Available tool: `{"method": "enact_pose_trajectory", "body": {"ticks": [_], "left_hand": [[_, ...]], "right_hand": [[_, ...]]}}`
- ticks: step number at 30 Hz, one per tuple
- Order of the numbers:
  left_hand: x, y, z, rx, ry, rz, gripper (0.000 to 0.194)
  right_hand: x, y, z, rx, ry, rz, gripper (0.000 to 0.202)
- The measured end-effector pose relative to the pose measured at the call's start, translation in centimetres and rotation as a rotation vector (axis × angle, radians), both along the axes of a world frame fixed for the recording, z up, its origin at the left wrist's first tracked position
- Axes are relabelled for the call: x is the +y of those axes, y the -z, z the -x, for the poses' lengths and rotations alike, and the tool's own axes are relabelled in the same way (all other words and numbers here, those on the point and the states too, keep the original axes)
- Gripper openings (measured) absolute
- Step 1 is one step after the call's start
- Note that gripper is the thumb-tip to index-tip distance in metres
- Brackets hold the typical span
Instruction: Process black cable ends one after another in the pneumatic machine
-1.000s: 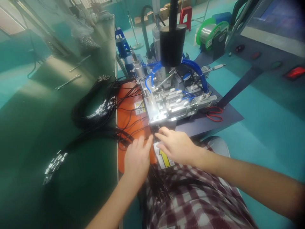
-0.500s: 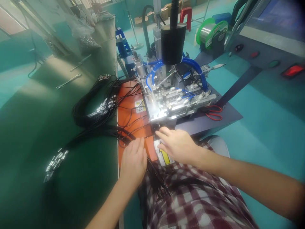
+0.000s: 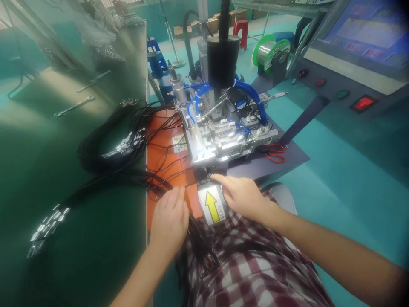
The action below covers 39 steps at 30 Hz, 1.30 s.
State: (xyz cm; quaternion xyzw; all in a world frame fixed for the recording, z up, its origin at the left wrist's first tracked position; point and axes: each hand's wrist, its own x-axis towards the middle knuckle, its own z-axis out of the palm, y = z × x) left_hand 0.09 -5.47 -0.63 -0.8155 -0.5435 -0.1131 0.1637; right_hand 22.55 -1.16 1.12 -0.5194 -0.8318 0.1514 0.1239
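My left hand is closed over a bundle of black cables that hangs down across my lap. Beside it, my right hand reaches to the front edge of the metal machine, its index finger extended at a dark slot just above the yellow arrow label. Whether anything small lies under that fingertip cannot be made out. Several thin black wires cross the orange plate on the machine's left. Two more cable bundles with silvery ends lie on the green table.
A control panel with a lit red switch stands at the right. Behind the machine are a black cylinder and a green wire spool. Red-handled scissors lie at the machine's right; a wrench lies on the table.
The view has shifted, so the machine appears farther left and more of the control panel shows. My right fingers have moved off the arrow label, with the index finger now straighter. My left hand keeps its hold.
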Motion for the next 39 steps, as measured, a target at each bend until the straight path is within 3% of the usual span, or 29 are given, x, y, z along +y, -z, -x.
{"method": "enact_pose_trajectory", "body": {"ticks": [4, 6, 9, 12, 18, 24, 30, 35, 39], "left_hand": [[0.1, -0.1, 0.0, 0.004, -0.008, 0.003, 0.038], [0.1, -0.1, 0.1, 0.007, -0.011, 0.012, 0.038], [0.1, -0.1, 0.1, 0.013, 0.002, 0.007, 0.038], [0.1, -0.2, 0.1, 0.014, 0.006, 0.001, 0.038], [0.2, -0.2, 0.1, 0.025, 0.016, 0.007, 0.037], [0.2, -0.3, 0.2, 0.019, 0.016, 0.029, 0.037], [0.3, -0.4, 0.2, 0.021, 0.014, 0.044, 0.037], [0.2, -0.3, 0.2, 0.014, 0.012, 0.035, 0.037], [0.2, -0.4, 0.2, -0.023, -0.006, 0.04, 0.037]], "right_hand": [[0.5, -0.4, -0.3, 0.066, -0.001, 0.065, 0.049], [0.9, 0.0, -0.7, 0.312, 0.095, 0.177, 0.042], [1.8, 1.3, -0.8, 0.805, 0.368, 0.455, 0.018], [2.8, 2.6, 0.1, 0.957, 0.421, 0.616, 0.023], [3.3, 3.0, 2.1, 1.061, 0.427, 0.69, 0.032], [3.0, 3.3, 2.3, 1.086, 0.455, 0.625, 0.025], [3.6, 3.5, 2.3, 1.138, 0.419, 0.74, 0.033], [1.2, 3.7, -0.7, 1.146, 0.485, 0.676, 0.04], [-3.1, 5.9, -4.7, 1.071, 0.535, 0.668, 0.042]]}}
